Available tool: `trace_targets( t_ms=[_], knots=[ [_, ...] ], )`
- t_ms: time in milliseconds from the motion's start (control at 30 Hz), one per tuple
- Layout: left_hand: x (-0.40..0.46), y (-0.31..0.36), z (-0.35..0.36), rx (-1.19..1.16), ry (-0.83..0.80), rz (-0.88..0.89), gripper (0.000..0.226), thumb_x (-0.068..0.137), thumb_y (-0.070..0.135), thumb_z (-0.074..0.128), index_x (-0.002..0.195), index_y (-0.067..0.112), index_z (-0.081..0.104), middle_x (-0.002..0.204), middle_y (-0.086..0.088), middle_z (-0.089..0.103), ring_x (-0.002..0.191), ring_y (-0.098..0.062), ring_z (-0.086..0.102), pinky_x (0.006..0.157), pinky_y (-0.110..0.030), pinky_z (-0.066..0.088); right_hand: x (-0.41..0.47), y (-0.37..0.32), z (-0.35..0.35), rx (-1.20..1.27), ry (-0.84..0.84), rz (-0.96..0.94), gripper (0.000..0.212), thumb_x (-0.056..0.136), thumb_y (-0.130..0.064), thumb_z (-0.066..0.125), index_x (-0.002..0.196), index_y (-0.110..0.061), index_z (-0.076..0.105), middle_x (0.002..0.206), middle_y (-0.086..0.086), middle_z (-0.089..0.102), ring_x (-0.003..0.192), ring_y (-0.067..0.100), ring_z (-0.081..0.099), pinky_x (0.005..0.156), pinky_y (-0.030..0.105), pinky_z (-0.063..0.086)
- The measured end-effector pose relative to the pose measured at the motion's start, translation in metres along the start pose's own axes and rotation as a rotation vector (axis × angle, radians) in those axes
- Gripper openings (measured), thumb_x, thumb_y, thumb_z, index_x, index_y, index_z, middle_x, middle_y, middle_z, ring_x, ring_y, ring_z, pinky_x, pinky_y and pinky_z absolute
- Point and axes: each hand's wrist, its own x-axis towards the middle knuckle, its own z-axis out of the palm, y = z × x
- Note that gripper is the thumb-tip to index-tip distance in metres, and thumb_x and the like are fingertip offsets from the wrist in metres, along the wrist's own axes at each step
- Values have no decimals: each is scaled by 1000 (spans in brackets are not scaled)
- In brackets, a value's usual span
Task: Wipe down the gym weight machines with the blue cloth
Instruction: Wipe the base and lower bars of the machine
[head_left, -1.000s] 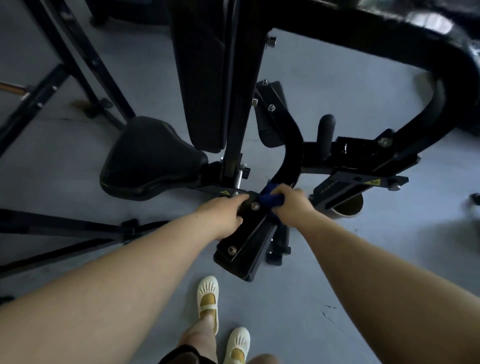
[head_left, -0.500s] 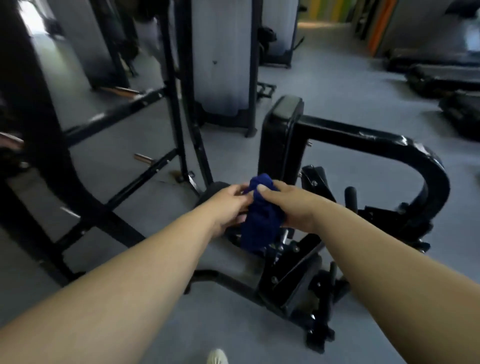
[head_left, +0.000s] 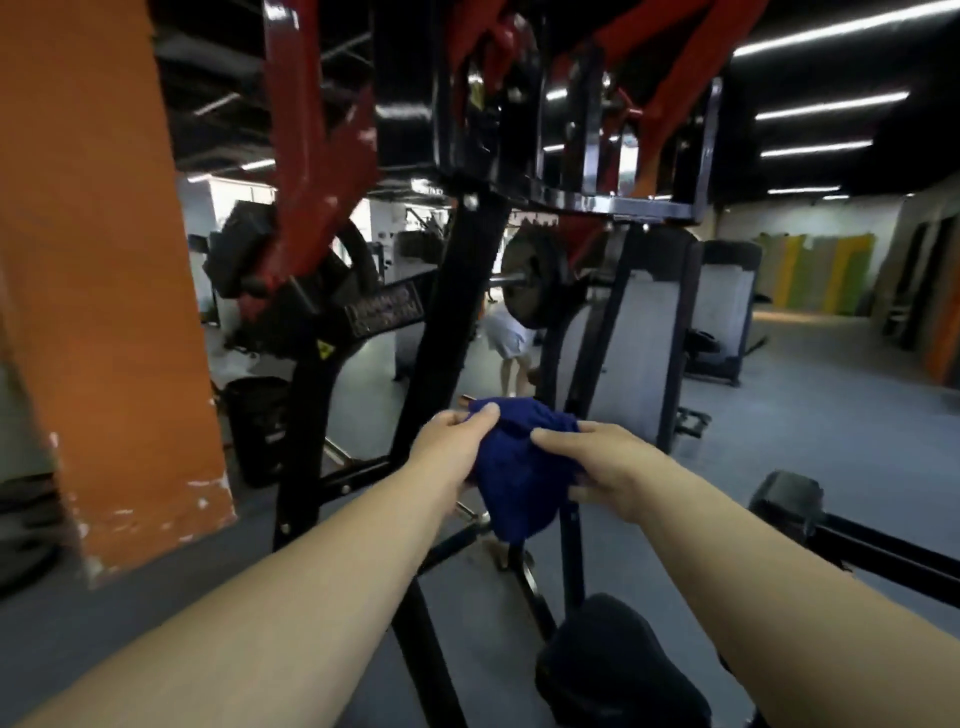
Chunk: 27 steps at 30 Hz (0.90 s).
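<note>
Head view: blue cloth (head_left: 519, 467) bunched in mid-air between both hands, above the black seat pad (head_left: 618, 670). Left hand (head_left: 449, 441) pinching its upper left edge; right hand (head_left: 597, 465) gripping its right side. Black-and-red weight machine (head_left: 467, 218) just beyond.

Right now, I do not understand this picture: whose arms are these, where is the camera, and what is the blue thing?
The camera sits on a person's head and looks forward, so the two bare arms are that person's own. This is a gym. The left hand and the right hand both hold a bunched blue cloth in the air, off any surface. Behind it stands a black and red weight machine. An orange pillar is on the left, and a dark padded seat is below.
</note>
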Motion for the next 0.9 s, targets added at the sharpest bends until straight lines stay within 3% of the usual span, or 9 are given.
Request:
trace_targets(
  t_ms=[67, 167, 267, 333, 400, 500, 767, 833, 900],
  knots=[
    [4, 18, -40, 41, 35, -27, 30, 91, 43, 64, 103, 15, 62, 102, -8, 69, 87, -23, 67, 59, -28, 53, 9, -14, 34, 39, -14, -76, 20, 87, -22, 73, 105, -19, 66, 107, 2, 70, 99, 18, 64, 92, 33, 50],
    [5, 41, -98, 200, 85, -62, 39, 89, 50, 64, 108, 16, 63, 105, -8, 68, 94, -26, 65, 75, -33, 55, 24, -32, 81, 17, -15, -187, 34, 82, -32, 78, 110, -16, 69, 107, 2, 73, 102, 21, 67, 97, 38, 50],
    [8, 61, -148, 425, 124, 187, 45, 88, 58, 59, 115, 23, 58, 111, 4, 61, 100, -16, 58, 85, -31, 45, 41, -48, 128, -50, -40, -210, 33, 84, -41, 74, 109, -19, 70, 106, 3, 74, 100, 23, 68, 90, 41, 55],
    [10, 71, -167, 446, -27, 300, 51, 88, 55, 60, 130, 28, 49, 113, 15, 55, 104, -3, 53, 91, -24, 36, 51, -57, 153, -114, -55, -218, 29, 88, -42, 69, 105, -18, 72, 102, 5, 75, 97, 23, 69, 90, 44, 55],
    [14, 75, -176, 456, -199, 296, 59, 86, 44, 68, 137, 29, 43, 112, 19, 56, 102, 6, 53, 87, -18, 40, 62, -64, 171, -118, -12, -224, 29, 93, -36, 65, 105, -11, 71, 103, 13, 74, 93, 23, 69, 90, 44, 54],
    [32, 70, -183, 592, -280, 299, 74, 76, 38, 81, 136, 30, 39, 122, 13, 56, 110, -3, 56, 76, -18, 46, 79, -69, 186, -277, 135, -280, 35, 92, -44, 62, 93, -10, 71, 96, 14, 74, 89, 29, 69, 85, 46, 55],
    [91, 87, -157, 534, -537, 109, 24, 87, 25, 72, 110, 16, 68, 104, -3, 74, 97, -22, 71, 92, -38, 54, 106, -94, 150, -625, 393, -317, 38, 89, -50, 62, 74, -16, 57, 73, 1, 60, 71, 19, 57, 60, 31, 42],
    [106, 94, -143, 518, -504, 120, 16, 90, 24, 69, 103, 15, 71, 97, -7, 75, 93, -25, 71, 90, -39, 54, 118, -90, 133, -690, 530, -329, 32, 86, -52, 65, 88, -22, 56, 85, -5, 60, 82, 17, 58, 67, 32, 47],
    [121, 98, -127, 411, -374, 114, 11, 91, 22, 67, 97, 13, 72, 87, -8, 76, 83, -24, 70, 81, -34, 55, 131, -84, 123, -614, 635, -480, 32, 85, -50, 68, 104, -28, 53, 104, -8, 57, 95, 12, 57, 76, 31, 48]
  ],
)
